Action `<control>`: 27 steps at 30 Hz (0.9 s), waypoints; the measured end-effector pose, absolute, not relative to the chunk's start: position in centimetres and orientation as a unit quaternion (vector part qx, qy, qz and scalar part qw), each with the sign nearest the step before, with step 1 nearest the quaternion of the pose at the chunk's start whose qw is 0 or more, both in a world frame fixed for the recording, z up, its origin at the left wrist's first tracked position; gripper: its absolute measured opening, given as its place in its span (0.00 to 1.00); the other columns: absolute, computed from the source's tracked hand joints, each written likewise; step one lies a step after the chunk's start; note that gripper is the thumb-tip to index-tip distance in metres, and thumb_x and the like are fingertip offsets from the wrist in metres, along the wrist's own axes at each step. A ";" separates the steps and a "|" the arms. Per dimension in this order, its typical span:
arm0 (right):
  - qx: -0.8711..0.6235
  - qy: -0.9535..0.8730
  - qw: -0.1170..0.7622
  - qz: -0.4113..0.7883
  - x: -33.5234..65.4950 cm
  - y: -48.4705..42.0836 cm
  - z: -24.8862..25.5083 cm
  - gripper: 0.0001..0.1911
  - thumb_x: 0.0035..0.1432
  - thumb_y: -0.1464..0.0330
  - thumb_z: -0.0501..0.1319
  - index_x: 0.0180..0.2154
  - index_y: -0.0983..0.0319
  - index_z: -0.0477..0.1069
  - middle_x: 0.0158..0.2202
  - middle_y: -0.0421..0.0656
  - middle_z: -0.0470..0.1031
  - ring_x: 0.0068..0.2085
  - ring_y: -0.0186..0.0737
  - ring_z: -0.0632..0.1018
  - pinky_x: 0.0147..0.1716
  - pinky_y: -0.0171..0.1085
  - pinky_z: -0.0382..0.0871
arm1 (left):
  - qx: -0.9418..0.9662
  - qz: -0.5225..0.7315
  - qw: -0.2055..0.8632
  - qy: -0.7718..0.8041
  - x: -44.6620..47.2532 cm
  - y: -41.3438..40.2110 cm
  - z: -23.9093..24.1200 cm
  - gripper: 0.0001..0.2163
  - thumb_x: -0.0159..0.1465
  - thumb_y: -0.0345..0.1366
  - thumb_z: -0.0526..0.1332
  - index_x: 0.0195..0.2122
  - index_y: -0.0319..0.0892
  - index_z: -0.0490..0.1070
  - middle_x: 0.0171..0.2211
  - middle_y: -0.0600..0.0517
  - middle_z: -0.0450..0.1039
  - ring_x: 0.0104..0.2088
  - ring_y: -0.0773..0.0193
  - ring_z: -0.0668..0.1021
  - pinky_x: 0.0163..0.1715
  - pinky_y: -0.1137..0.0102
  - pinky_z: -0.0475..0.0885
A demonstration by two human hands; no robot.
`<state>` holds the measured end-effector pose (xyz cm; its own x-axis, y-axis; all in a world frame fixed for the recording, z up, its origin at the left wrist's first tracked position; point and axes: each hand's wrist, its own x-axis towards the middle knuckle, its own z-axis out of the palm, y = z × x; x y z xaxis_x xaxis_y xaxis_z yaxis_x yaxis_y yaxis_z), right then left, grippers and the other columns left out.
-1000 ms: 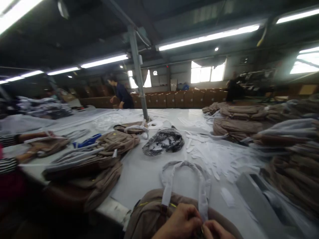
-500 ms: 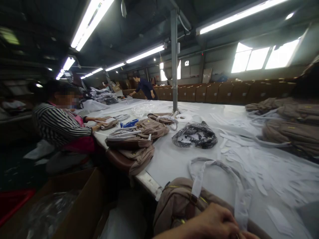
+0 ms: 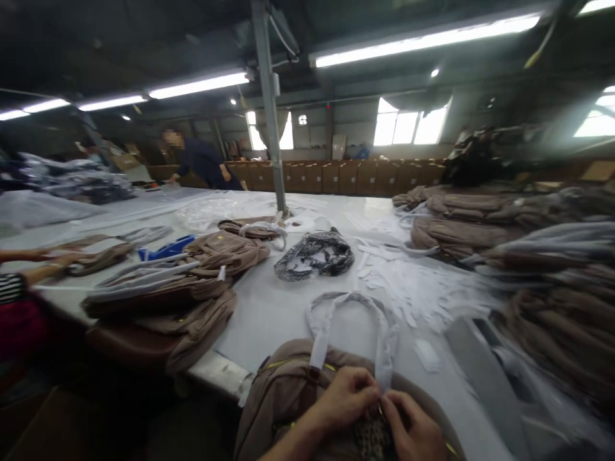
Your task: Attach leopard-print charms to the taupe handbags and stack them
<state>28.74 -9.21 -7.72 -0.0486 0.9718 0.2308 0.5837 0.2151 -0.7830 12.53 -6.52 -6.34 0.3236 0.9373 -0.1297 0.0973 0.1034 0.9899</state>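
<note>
A tan fabric bag point(image 3: 288, 397) lies at the near edge of the white table point(image 3: 278, 314), its paper-wrapped handles point(image 3: 353, 317) arching away from me. My left hand point(image 3: 343, 400) rests on the bag's top with fingers pinched together near the base of the right handle. My right hand point(image 3: 413, 429) meets it there, fingers also pinched. Both seem to grip a small part at the bag's opening that I cannot make out. A patterned dark lining point(image 3: 372, 438) shows between the hands.
Stacks of tan bags lie at the left point(image 3: 163, 301) and the right point(image 3: 542, 275). A black-and-white patterned bag point(image 3: 314, 256) and scattered white paper strips point(image 3: 413, 288) lie mid-table. A co-worker's striped sleeve point(image 3: 12, 287) is at far left; another person point(image 3: 202, 163) stands beyond. A steel post point(image 3: 269, 109) rises from the table.
The view swung back to the right and down, so both my hands show in full on the bag. The seated co-worker has slid out of the frame at the left.
</note>
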 end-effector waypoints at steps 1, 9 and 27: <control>-0.567 -0.686 0.389 0.238 28.4 -9.3 -7.7 0.14 0.57 0.58 0.54 0.28 0.57 0.74 0.27 0.39 0.78 0.29 0.40 0.79 0.29 0.31 0.72 | 0.569 0.358 0.585 0.454 12.6 -6.5 -6.3 0.07 0.54 0.34 0.57 0.28 0.37 0.72 0.18 0.58 0.64 0.18 0.73 0.65 0.19 0.77 0.59; -0.552 -0.709 0.399 0.181 27.4 -9.5 -8.9 0.16 0.62 0.62 0.49 0.27 0.59 0.68 0.25 0.40 0.73 0.27 0.39 0.76 0.28 0.33 0.66 | 0.569 0.351 0.586 0.458 12.8 -6.2 -6.4 0.06 0.54 0.34 0.57 0.24 0.38 0.68 0.17 0.57 0.66 0.16 0.73 0.65 0.17 0.77 0.59; -0.584 -0.653 0.401 0.266 28.0 -9.1 -8.3 0.14 0.60 0.61 0.52 0.32 0.59 0.72 0.31 0.40 0.77 0.34 0.40 0.77 0.34 0.33 0.67 | 0.493 0.458 0.438 0.596 2.0 1.2 0.3 0.14 0.63 0.42 0.56 0.45 0.40 0.66 0.36 0.51 0.72 0.34 0.66 0.75 0.32 0.70 0.71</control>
<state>27.95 -9.07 -8.33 0.0050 0.9769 0.2136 0.5503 0.1757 -0.8163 2.03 1.15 0.32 -0.1293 0.9891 -0.0703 0.1861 0.0939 0.9780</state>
